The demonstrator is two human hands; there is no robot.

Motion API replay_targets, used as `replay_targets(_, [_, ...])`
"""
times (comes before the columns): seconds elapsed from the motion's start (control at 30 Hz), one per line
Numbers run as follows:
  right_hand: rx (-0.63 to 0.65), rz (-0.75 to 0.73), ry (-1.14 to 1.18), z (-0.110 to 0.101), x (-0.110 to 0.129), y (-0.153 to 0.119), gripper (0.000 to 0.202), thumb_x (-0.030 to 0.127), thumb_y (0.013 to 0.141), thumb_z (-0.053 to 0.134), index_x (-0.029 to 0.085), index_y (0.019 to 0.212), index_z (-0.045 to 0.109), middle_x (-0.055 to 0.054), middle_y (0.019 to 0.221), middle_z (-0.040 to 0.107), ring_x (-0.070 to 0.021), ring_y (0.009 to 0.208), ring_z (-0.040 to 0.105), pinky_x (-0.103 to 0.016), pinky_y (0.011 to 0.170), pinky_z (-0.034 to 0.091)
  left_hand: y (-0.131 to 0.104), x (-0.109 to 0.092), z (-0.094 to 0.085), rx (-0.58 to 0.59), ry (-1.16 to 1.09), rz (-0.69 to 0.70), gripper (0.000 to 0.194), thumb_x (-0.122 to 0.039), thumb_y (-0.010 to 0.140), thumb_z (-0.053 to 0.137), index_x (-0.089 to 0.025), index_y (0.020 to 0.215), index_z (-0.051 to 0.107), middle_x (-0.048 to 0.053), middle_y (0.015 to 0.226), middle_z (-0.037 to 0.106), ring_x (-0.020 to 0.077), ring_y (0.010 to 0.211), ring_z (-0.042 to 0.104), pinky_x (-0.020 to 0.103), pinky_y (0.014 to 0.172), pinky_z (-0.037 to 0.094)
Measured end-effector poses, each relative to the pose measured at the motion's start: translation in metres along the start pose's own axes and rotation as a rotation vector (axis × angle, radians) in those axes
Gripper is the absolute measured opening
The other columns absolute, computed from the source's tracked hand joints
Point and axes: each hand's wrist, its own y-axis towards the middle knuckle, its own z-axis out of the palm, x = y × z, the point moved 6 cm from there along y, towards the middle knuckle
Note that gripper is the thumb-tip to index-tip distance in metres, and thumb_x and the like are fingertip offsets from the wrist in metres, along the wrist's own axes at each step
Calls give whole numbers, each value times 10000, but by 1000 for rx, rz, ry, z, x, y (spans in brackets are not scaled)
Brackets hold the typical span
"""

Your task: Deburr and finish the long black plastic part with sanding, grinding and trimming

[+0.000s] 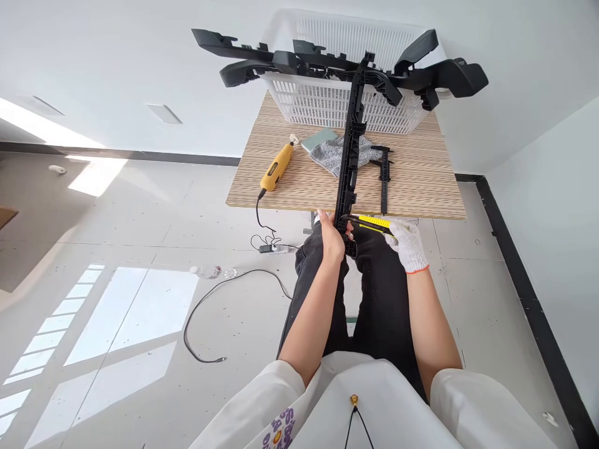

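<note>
My bare left hand (333,236) is wrapped around the near end of a long black plastic trim piece (349,162). The piece stretches away from me over the table, its far end reaching the basket. In a white knit glove with an orange cuff, my right hand (406,244) grips a yellow and black utility knife (374,222). The knife's tip meets or lies very close to the piece beside my left fingers; I cannot tell whether it touches. Both hands are above my lap, just before the table's front edge.
On the wood-grain table (421,187) lie a yellow rotary tool (277,167), a grey cloth (330,154), a green pad (319,138) and a black caliper (384,181). Behind them, a white basket (309,103) bears several black plastic parts (435,78). A cable (201,299) and power strip (276,248) lie on the floor.
</note>
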Motion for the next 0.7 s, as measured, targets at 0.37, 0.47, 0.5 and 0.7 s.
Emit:
replay_targets(0.37, [1, 1, -5, 3, 0, -2, 242, 325, 698, 743, 200, 893, 811, 11, 679, 567, -56, 505, 349, -237, 452, 290, -3, -2, 3, 25, 18, -21, 785, -846, 927, 222, -180, 787, 615, 6, 582, 500, 86, 453, 405, 217, 434, 391])
replay_targets(0.47, [-19, -10, 4, 3, 0, -2, 259, 338, 703, 737, 196, 907, 810, 23, 651, 535, -58, 499, 340, -240, 450, 285, -2, -1, 2, 21, 9, -31, 773, -852, 922, 234, -189, 803, 614, 4, 585, 499, 93, 453, 410, 229, 439, 397])
replay_targets(0.5, [-16, -4, 0, 3, -1, -2, 247, 332, 694, 741, 195, 888, 808, 26, 647, 527, -56, 496, 337, -241, 450, 285, -2, -1, 1, 14, 11, -31, 775, -857, 917, 242, -189, 817, 623, 3, 582, 495, 97, 456, 416, 233, 442, 400])
replay_targets(0.7, [-50, -36, 37, 2, -3, 0, 235, 372, 690, 761, 204, 853, 792, 21, 666, 544, -57, 502, 361, -236, 453, 293, -2, -1, 2, 42, -4, -24, 759, -852, 922, 234, -195, 787, 589, -2, 574, 485, 92, 450, 405, 227, 441, 395])
